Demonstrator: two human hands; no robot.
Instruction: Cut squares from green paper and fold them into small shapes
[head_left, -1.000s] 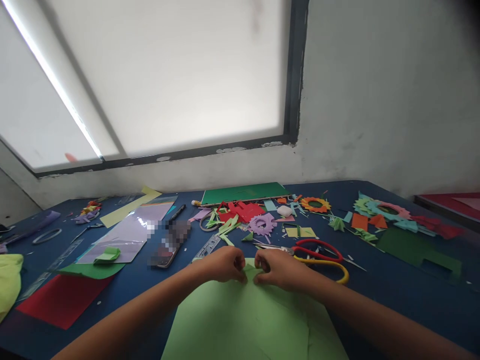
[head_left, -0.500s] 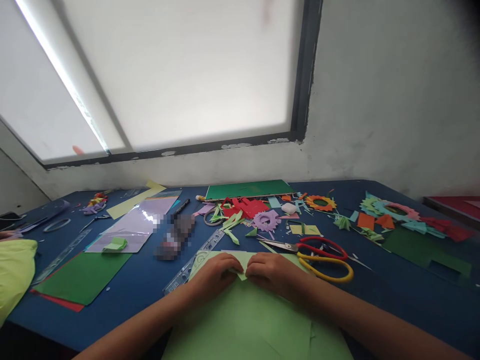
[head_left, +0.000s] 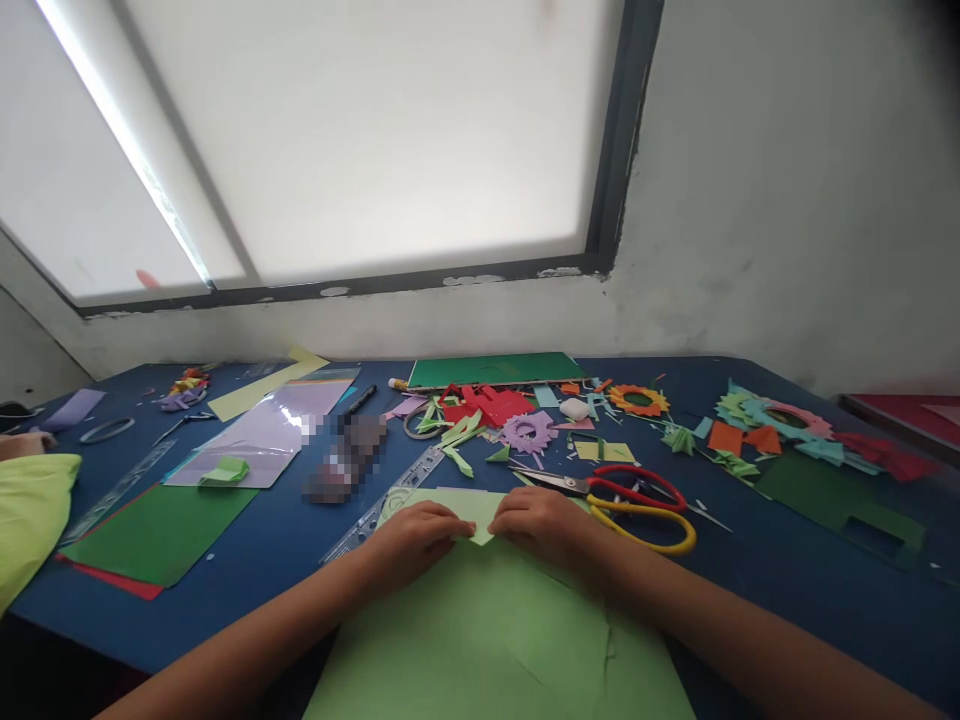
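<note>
Between my two hands is a small light green piece of folded paper, with a pointed end toward me. My left hand pinches its left side with thumb and fingers. On its right side, the curled fingers of my right hand press close together on the paper. Both hands rest over a large light green sheet that reaches the table's front edge. Scissors with red and yellow handles lie just beyond my right hand. A clear ruler lies past my left hand, partly under the sheet.
Coloured paper scraps and a purple paper ring lie behind my hands. To the left are green paper and a plastic sleeve with purple paper. A co-worker's yellow-green sleeve is at the far left. More folded paper lies right.
More of the small folded paper shows between my hands, whose fingertips sit slightly farther apart. At far left, the co-worker's arm and a purple paper have shifted. The view has moved a little.
</note>
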